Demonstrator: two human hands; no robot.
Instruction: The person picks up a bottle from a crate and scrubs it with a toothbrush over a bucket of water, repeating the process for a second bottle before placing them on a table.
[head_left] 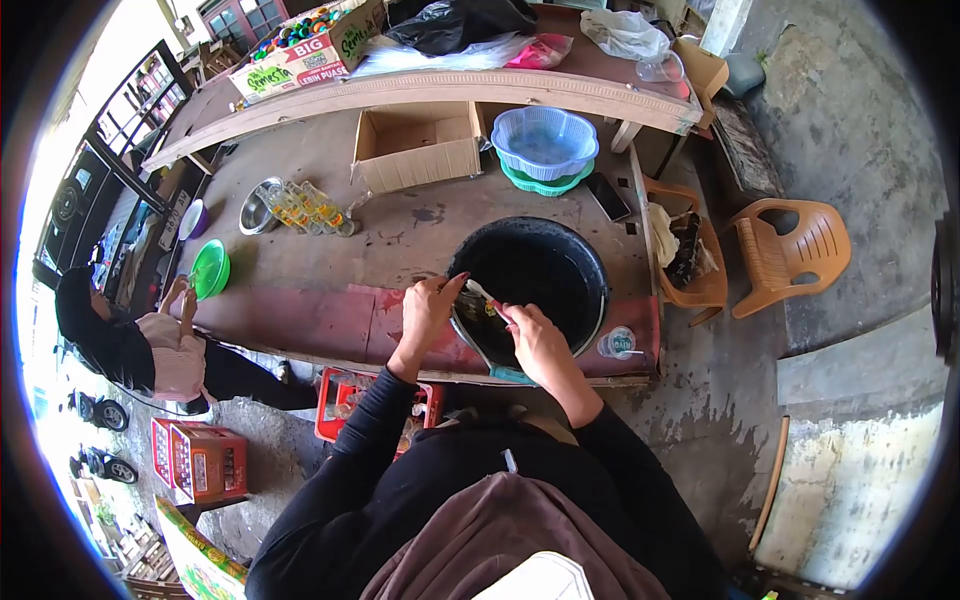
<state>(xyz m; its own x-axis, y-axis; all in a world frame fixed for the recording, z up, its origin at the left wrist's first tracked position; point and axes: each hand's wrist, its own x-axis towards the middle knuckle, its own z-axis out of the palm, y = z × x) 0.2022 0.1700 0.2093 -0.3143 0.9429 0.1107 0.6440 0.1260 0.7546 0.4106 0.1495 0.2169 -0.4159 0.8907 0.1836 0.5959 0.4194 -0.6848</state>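
Observation:
A large black bucket [545, 255] of dark liquid stands at the table's front edge. Over its left side, my left hand [428, 308] has its fingers closed near the end of a small whitish item [478, 290]. My right hand [536, 340] is closed at the item's other end, above the bucket's front part. Dark, yellowish shapes show beneath the hands; what they are is unclear. Right of the bucket stands a clear plastic cup [618, 342].
Several glass bottles [312, 208] lie beside a metal bowl [262, 206]. Behind are an open cardboard box [415, 150], a blue basin [545, 142] and a phone [607, 197]. At left, a co-worker [150, 350] reaches to a green bowl [211, 270]. Red crates [205, 462] stand below.

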